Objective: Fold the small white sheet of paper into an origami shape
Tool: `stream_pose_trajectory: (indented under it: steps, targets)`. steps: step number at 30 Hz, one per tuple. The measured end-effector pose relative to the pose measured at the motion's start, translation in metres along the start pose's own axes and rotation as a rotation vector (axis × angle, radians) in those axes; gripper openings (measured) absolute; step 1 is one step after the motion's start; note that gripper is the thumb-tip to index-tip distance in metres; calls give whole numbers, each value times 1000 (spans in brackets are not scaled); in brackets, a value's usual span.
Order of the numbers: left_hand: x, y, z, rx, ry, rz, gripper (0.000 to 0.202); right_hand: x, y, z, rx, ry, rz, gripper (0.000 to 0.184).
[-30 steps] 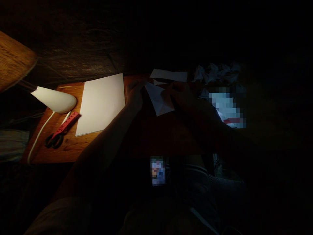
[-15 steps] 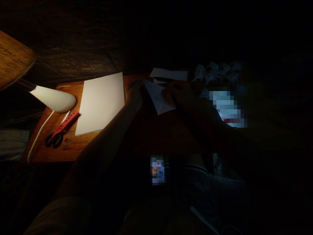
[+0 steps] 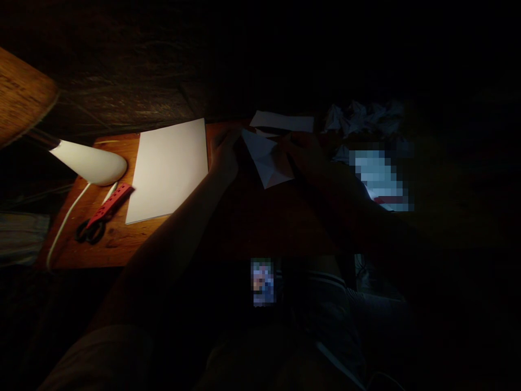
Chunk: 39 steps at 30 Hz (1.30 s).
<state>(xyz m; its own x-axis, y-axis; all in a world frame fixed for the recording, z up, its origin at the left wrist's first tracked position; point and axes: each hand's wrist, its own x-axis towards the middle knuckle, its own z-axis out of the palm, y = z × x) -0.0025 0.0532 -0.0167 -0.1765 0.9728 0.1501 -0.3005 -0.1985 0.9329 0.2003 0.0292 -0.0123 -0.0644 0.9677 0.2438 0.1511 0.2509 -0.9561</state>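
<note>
A creased, folded sheet of white paper (image 3: 260, 160) is held between my hands over the dim middle of the table, one point toward me. My left hand (image 3: 224, 155) is closed at its upper left corner, with the fingertips lost in shadow. On the other side, my right hand (image 3: 306, 155) pinches the right edge, and its shadow falls across the creases. Just beyond the folded paper lie white paper strips (image 3: 283, 121). Left of my left hand rests a stack of plain white paper (image 3: 169, 174), brightly lit.
A white lamp (image 3: 91, 164) with a wooden-looking shade (image 3: 24, 98) stands at the left, its cord over the table edge. Near it lie scissors (image 3: 90, 232) with black handles under a red cover. Folded paper shapes (image 3: 358, 117) and a bright blurred screen (image 3: 378, 176) sit at the right.
Both hands keep their hold on the folded paper, which has barely shifted. The whole view has moved very slightly.
</note>
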Motion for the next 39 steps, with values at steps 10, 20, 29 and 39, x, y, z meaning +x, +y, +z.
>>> stream_pose_trajectory:
  steps: [10, 20, 29, 39]
  targets:
    - [4, 0, -4, 10, 30, 12, 37, 0, -6, 1, 3, -22, 28, 25]
    - [5, 2, -5, -32, 78, -38, 35, -1, -11, 1, -36, -7, 55, 24]
    - [3, 4, -3, -31, 70, 7, 35, 0, -9, 0, -42, -21, 41, 28]
    - [5, -2, -5, 8, 81, 48, 39, 1, 0, -1, -22, -46, 30, 29]
